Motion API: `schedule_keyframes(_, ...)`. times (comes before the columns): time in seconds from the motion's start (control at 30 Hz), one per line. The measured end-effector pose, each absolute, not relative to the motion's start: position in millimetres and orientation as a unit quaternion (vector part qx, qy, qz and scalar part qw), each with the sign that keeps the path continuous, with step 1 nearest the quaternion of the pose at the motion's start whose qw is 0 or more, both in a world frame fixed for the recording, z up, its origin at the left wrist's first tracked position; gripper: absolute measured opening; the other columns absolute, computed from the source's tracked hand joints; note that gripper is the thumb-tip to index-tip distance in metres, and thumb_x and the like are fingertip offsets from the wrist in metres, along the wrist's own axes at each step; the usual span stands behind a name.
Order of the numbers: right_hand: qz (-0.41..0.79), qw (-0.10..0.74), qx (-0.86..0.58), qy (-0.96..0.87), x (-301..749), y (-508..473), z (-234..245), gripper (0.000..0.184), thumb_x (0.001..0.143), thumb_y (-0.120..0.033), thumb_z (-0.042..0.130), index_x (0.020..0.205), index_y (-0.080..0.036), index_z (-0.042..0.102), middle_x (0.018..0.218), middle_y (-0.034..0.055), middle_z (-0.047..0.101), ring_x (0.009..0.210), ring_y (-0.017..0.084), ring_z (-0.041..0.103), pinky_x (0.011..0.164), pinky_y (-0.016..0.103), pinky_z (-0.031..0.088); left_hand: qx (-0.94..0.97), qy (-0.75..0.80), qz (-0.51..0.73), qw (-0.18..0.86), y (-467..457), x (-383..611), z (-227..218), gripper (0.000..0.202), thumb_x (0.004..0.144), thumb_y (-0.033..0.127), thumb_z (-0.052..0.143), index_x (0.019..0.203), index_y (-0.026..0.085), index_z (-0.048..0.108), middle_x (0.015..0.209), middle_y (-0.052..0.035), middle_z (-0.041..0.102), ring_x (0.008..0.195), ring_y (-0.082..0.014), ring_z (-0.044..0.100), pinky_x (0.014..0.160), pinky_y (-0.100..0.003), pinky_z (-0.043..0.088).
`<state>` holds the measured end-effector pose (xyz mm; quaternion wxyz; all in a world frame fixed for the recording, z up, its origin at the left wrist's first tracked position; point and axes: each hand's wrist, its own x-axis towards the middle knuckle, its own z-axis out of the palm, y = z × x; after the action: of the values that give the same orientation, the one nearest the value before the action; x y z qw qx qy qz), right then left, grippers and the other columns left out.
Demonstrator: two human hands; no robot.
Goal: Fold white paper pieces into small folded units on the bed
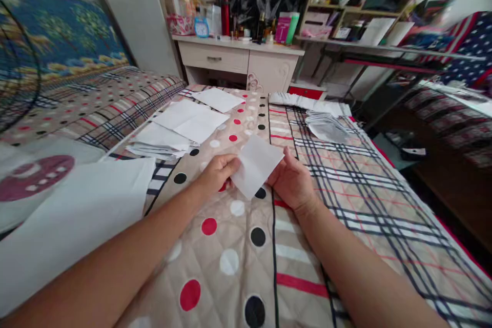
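A small white square of paper [257, 166] is held above the bed between my two hands. My left hand [221, 170] pinches its left side, thumb on top and fingers partly hidden beneath. At the right edge, my right hand [294, 179] holds the paper from the side, palm turned up, thumb near the corner and fingertips hidden behind the sheet. Ahead on the left lies a pile of white paper pieces [159, 141], with larger white sheets [192, 118] on and beyond it. A fanned stack of grey-white pieces [326, 127] rests on the right.
The bed has a quilted cover [238, 246] with dots and plaid. A big white sheet [88, 210] and a white bag with a purple print [36, 179] lie at the left. A long white bundle [307, 102] sits at the far edge, before a white dresser [215, 56].
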<state>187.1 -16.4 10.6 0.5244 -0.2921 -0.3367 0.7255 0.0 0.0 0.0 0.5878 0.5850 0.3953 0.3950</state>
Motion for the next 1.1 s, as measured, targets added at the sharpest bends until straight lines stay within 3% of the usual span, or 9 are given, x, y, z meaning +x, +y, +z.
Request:
schedule_keyframes(0.37,0.709,0.524,-0.297,-0.366,186.0,-15.1,6.5,0.047,0.074,-0.065,0.062,0.091,-0.022,0.07,0.082,0.0031,0.072,0.071,0.021,0.066,0.062,0.033,0.051,0.587,0.38,0.399,0.593,0.8,-1.3,-4.1,0.049,0.076,0.065,0.061,0.068,0.017,0.054,0.048,0.0047,0.049,0.036,-0.0052,0.038,0.034,-0.017,0.028)
schedule_keyframes(0.6,0.693,0.539,-0.321,-0.356,184.5,-15.5,6.5,0.031,0.07,-0.049,0.066,0.083,-0.021,0.07,0.077,0.0041,0.071,0.07,0.023,0.065,0.063,0.035,0.052,0.584,0.379,0.402,0.595,1.1,-1.6,-5.6,0.049,0.076,0.064,0.062,0.07,0.016,0.055,0.049,0.0044,0.049,0.037,-0.0052,0.039,0.035,-0.018,0.028)
schedule_keyframes(0.73,0.61,0.59,-0.35,-0.397,184.0,-11.7,-3.1,0.017,0.07,-0.032,0.07,0.083,-0.021,0.07,0.078,0.0019,0.069,0.068,0.018,0.063,0.066,0.03,0.052,0.602,0.392,0.399,0.57,1.3,-2.6,-7.4,0.049,0.078,0.064,0.059,0.068,0.016,0.054,0.048,0.0041,0.049,0.037,-0.0061,0.039,0.035,-0.018,0.028)
schedule_keyframes(0.8,0.541,0.61,-0.376,-0.441,184.2,-10.1,-6.5,0.022,0.069,-0.027,0.074,0.09,-0.022,0.069,0.084,0.001,0.07,0.071,0.016,0.063,0.067,0.028,0.051,0.623,0.394,0.378,0.56,1.4,-3.5,-8.7,0.049,0.08,0.064,0.057,0.067,0.017,0.052,0.048,0.0038,0.048,0.038,-0.0069,0.04,0.035,-0.019,0.028)
schedule_keyframes(0.93,0.439,0.582,-0.38,-0.57,185.5,-10.8,-3.2,0.053,0.071,-0.025,0.075,0.122,-0.028,0.062,0.106,0.0033,0.068,0.077,0.015,0.063,0.068,0.028,0.051,0.669,0.369,0.311,0.565,0.7,-4.8,-8.1,0.049,0.084,0.062,0.052,0.062,0.017,0.048,0.047,0.0038,0.046,0.039,-0.0076,0.039,0.038,-0.02,0.027)
schedule_keyframes(1.03,0.384,0.541,-0.35,-0.661,186.6,-12.9,0.8,0.029,0.074,-0.023,0.072,0.103,-0.024,0.073,0.101,0.0054,0.07,0.086,0.018,0.065,0.077,0.031,0.051,0.67,0.372,0.313,0.561,0.1,-5.5,-5.9,0.05,0.085,0.062,0.052,0.064,0.017,0.051,0.049,0.0029,0.046,0.043,-0.0086,0.041,0.041,-0.022,0.027)
schedule_keyframes(1.1,0.366,0.525,-0.377,-0.67,186.8,-13.2,-0.6,0.013,0.073,-0.024,0.071,0.085,-0.02,0.075,0.089,0.0056,0.072,0.084,0.02,0.065,0.076,0.031,0.05,0.659,0.376,0.358,0.544,0.0,-6.3,-5.5,0.051,0.086,0.064,0.049,0.074,0.015,0.059,0.06,-0.0006,0.056,0.052,-0.0112,0.049,0.047,-0.023,0.034)
